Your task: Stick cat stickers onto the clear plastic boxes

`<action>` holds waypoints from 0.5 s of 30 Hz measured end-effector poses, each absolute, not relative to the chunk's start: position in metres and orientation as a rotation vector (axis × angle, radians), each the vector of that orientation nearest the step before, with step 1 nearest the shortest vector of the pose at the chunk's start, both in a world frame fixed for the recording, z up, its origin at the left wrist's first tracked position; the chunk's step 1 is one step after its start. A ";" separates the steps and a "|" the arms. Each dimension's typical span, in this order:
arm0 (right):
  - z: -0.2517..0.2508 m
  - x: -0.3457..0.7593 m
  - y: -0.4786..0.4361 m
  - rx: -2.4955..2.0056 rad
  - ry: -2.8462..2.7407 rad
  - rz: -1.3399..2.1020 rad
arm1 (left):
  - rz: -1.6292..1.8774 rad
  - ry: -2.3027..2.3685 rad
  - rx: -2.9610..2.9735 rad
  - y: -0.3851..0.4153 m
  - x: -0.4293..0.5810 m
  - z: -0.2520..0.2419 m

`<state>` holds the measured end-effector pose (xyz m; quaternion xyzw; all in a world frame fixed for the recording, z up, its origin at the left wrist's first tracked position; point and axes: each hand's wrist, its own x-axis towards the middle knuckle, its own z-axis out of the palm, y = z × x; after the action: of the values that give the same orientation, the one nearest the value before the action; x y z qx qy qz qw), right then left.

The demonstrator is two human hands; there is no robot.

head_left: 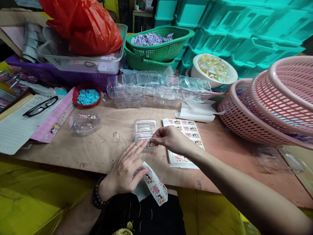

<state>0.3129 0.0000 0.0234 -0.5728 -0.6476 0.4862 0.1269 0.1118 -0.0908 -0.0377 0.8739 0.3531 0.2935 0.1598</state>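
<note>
The left arm comes up from the lower left, a dark beaded bracelet around its wrist. The left hand is turned back upward, its fingers stretched forward and to the right, the fingertips at the near edge of a clear plastic box. Its thumb points to the right, and between thumb and palm it grips a sticker strip, which hangs over the near edge of the worktop with cat pictures and pink print showing.

The right arm reaches in from the lower right, long and slanting toward the middle. The right hand is bent over at the knuckles, thumb and forefinger brought together at the near right corner of the plastic box, close beside the left fingertips. Whether it grips the box, a sticker or nothing cannot be told, as the fingers cover the spot.

The plastic box lies on the worktop just beyond the left fingertips and to the left of the right hand, its far part uncovered. A stack of sticker sheets lies to the right of the box, partly under the right hand and wrist. Another clear box stands well apart to the left, near a red basket of blue pieces.
</note>
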 end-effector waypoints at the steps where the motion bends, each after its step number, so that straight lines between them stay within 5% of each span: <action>1: 0.025 0.312 -0.002 -1.691 -1.935 1.357 | 0.827 1.020 2.500 -0.091 0.112 -0.038; 9: 0.021 0.320 -0.021 -1.929 -1.854 0.962 | 0.759 1.068 2.505 -0.092 0.111 -0.038; 15: 0.014 0.336 0.005 -1.876 -1.691 1.417 | 0.753 1.090 2.488 -0.091 0.112 -0.035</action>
<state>0.3358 0.0050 0.0138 -0.6428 -0.5797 0.4856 0.1225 0.1118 -0.0912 -0.0352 0.8712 0.3816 0.2638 0.1610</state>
